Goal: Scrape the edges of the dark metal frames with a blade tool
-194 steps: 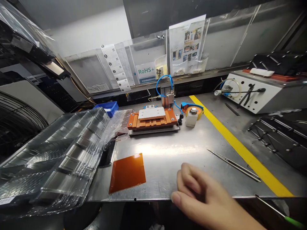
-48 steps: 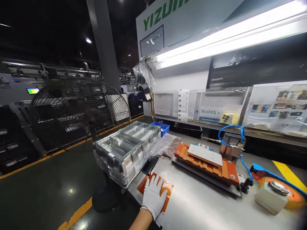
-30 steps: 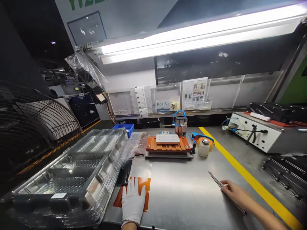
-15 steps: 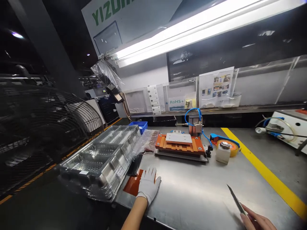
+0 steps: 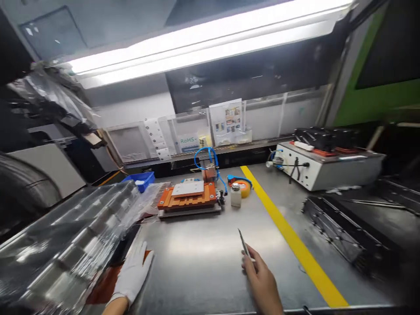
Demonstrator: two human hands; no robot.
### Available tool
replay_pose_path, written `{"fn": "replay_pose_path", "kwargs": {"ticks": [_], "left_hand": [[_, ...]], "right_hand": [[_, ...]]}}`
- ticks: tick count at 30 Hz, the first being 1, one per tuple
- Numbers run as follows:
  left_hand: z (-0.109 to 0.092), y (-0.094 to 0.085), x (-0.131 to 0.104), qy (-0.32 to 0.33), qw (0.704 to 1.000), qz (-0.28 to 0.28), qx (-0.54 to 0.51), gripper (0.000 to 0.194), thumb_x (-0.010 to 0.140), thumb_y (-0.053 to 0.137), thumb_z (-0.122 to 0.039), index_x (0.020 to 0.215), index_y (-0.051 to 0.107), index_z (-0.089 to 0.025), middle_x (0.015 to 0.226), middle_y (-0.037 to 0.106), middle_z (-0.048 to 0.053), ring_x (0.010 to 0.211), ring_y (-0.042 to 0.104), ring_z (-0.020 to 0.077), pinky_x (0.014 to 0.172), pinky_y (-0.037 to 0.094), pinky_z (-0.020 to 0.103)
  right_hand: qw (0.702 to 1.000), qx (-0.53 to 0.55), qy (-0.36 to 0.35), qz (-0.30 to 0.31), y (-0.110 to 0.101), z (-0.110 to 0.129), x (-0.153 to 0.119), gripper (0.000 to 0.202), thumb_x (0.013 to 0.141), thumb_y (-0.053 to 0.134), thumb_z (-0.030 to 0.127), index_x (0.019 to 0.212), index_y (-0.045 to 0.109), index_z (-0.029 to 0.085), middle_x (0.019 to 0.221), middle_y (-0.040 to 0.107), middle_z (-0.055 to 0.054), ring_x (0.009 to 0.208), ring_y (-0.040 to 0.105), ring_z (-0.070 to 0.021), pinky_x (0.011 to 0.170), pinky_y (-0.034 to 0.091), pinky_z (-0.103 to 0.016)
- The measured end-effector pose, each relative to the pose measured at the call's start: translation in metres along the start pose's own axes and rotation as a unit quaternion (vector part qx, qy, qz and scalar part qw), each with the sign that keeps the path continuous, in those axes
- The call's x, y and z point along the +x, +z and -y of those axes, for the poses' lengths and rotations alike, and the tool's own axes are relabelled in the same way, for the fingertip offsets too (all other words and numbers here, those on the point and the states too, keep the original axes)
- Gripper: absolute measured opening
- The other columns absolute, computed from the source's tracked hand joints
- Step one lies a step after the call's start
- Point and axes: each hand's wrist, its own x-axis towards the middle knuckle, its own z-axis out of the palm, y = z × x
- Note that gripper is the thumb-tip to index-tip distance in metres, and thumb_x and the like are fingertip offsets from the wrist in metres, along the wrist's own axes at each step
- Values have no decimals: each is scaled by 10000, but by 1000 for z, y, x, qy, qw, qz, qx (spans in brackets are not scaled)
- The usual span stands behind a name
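Observation:
My left hand (image 5: 133, 271), in a white glove, lies flat with fingers extended over an orange-brown sheet (image 5: 106, 282) at the left of the metal bench. The glove hides part of that sheet. Bare-skinned, my right hand (image 5: 260, 278) pinches a slim, pointed metal tool (image 5: 243, 240) above the bench, its tip up and leaning left; I cannot make out its exact kind. Beyond both hands sits an orange fixture (image 5: 188, 197) with a pale metal plate (image 5: 187, 188) on top.
Clear plastic trays (image 5: 72, 232) are stacked at the left, near a blue bin (image 5: 141, 180). A white bottle with a metal cap (image 5: 235, 197) stands before a yellow tape roll (image 5: 245, 189). Right of the yellow stripe (image 5: 288, 238) are a black block (image 5: 348, 232) and a white machine box (image 5: 315, 170).
The view has swung right, bringing the black block and more of the machine box into sight. My right hand, with the tool, has come closer to the fixture. My left hand stays on the sheet.

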Motion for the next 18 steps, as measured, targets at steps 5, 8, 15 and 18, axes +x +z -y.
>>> {"fn": "replay_pose_path", "kwargs": {"ticks": [5, 8, 15, 18], "left_hand": [[-67, -25, 41, 141, 967, -188, -95, 642, 888, 351, -518, 1324, 524, -80, 1400, 553, 166, 1322, 491, 299, 1169, 338, 492], [-180, -58, 40, 296, 909, -223, -191, 446, 915, 447, -435, 1282, 552, -203, 1349, 601, 85, 1259, 549, 222, 1145, 399, 447], [-432, -42, -47, 534, 817, 6, -217, 410, 849, 552, -256, 1258, 587, -248, 1465, 500, 85, 1360, 440, 297, 1107, 433, 508], [-497, -25, -75, 552, 789, 55, -263, 485, 822, 594, -283, 1303, 554, -237, 1495, 447, 120, 1368, 410, 321, 1128, 385, 542]], "right_hand": [[1000, 7, -21, 9, 5, 1, 7, 604, 944, 370, 534, 1438, 429, 192, 1112, 718, -75, 791, 701, -216, 749, 562, -328], [998, -34, -42, 13, 7, -1, 8, 531, 968, 353, 449, 1453, 423, 244, 1159, 705, -57, 919, 700, -231, 822, 546, -337], [996, -55, -53, -38, 32, -21, 25, 419, 886, 462, 490, 1114, 727, 261, 1018, 743, -96, 914, 707, -327, 843, 560, -424], [996, -47, -62, -45, 37, -27, 34, 494, 863, 472, 545, 1224, 681, 279, 1002, 750, -92, 862, 716, -334, 834, 570, -462]]}}
